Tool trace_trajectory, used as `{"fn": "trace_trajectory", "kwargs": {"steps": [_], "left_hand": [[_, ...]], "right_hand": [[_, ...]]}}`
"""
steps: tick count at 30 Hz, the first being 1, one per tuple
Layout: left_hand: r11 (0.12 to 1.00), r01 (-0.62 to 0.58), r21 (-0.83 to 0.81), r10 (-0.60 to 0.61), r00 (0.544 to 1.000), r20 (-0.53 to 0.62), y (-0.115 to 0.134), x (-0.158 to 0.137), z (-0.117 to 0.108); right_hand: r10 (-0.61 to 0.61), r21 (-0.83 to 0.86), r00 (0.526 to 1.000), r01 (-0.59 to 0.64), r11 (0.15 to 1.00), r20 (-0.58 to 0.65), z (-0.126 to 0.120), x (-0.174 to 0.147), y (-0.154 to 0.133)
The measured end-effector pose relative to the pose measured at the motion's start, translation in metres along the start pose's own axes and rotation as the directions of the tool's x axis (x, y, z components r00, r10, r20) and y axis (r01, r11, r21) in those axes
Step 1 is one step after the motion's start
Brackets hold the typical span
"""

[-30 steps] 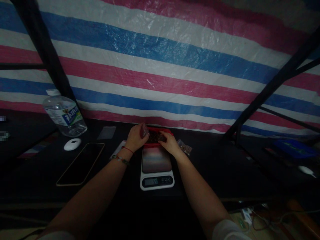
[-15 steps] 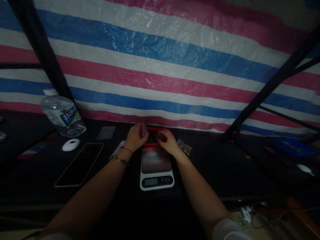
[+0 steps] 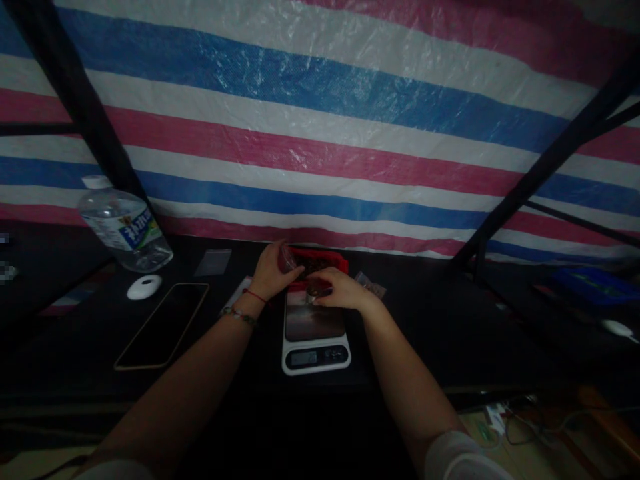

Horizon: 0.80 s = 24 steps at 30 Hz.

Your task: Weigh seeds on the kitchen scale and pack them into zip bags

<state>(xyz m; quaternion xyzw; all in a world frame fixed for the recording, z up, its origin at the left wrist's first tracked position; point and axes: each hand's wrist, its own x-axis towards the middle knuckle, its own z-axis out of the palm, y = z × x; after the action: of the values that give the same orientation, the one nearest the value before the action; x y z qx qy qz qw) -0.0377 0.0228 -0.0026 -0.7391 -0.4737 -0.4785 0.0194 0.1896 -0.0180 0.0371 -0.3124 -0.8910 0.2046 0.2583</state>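
Note:
My left hand (image 3: 270, 272) is closed on a clear plastic bag (image 3: 287, 259) at the left end of a red tray (image 3: 343, 263). Small brown pieces lie in the tray. My right hand (image 3: 344, 291) grips a small round cup (image 3: 312, 295) with brown contents, over the far part of a white kitchen scale (image 3: 316, 327). Whether the cup touches the metal plate I cannot tell. The scale's lit display is too dim to read surely. To the right of my right hand lies a clear bag of brown pieces (image 3: 371, 285).
At left are a large clear bottle (image 3: 125, 227), a white mouse-like object (image 3: 145, 287) and a phone (image 3: 163, 327). A flat clear bag (image 3: 213, 263) lies behind the phone. Striped plastic sheeting (image 3: 310, 160) hangs behind the black table (image 3: 420, 333), between dark metal posts (image 3: 520, 177).
My right hand has moved from over the red tray toward me, bringing the small cup over the scale. My left hand stays at the tray with the bag.

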Motion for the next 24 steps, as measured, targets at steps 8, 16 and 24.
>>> {"fn": "trace_trajectory", "kwargs": {"steps": [8, 16, 24], "left_hand": [[0.983, -0.114, 0.147, 0.101, 0.991, 0.089, 0.033, -0.001, -0.012], [0.94, -0.325, 0.101, 0.309, 0.94, 0.146, 0.061, -0.006, -0.014], [0.979, -0.204, -0.02, 0.205, 0.978, 0.037, 0.039, -0.007, -0.008]], "right_hand": [[-0.006, 0.068, 0.935, 0.032, 0.997, -0.354, 0.008, 0.006, 0.001], [-0.021, 0.094, 0.946, 0.055, 0.994, -0.324, 0.018, 0.011, -0.002], [0.23, 0.216, 0.887, -0.153, 0.964, -0.4, 0.015, 0.01, 0.01]]}}
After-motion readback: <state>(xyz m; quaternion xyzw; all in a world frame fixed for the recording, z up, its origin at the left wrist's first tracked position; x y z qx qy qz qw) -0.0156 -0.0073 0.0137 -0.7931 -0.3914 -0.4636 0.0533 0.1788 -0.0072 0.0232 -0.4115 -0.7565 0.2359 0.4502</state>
